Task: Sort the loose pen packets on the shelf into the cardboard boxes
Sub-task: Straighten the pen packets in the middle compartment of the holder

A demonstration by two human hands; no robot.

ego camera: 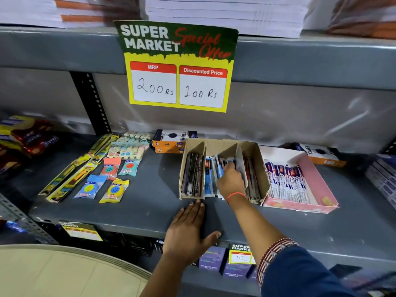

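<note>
A brown cardboard box (252, 151) with three compartments stands on the grey shelf (145, 202). Black pen packets (191, 174) fill its left compartment, blue pen packets (209, 179) the middle one, dark red ones (252, 181) the right one. My right hand (230, 181) reaches into the middle compartment, its fingers closed on blue pen packets there. My left hand (188, 228) lies flat and open on the shelf, fingertips touching the box's front edge. To the right, a pink cardboard box (319, 183) holds white and blue pen packets (285, 181).
Loose eraser packets (111, 181), long yellow packets (70, 179) and pastel packets (128, 146) lie on the shelf's left. Orange Trio boxes (171, 140) stand behind the brown box, another Trio box (321, 155) at far right. A yellow price sign (180, 82) hangs above.
</note>
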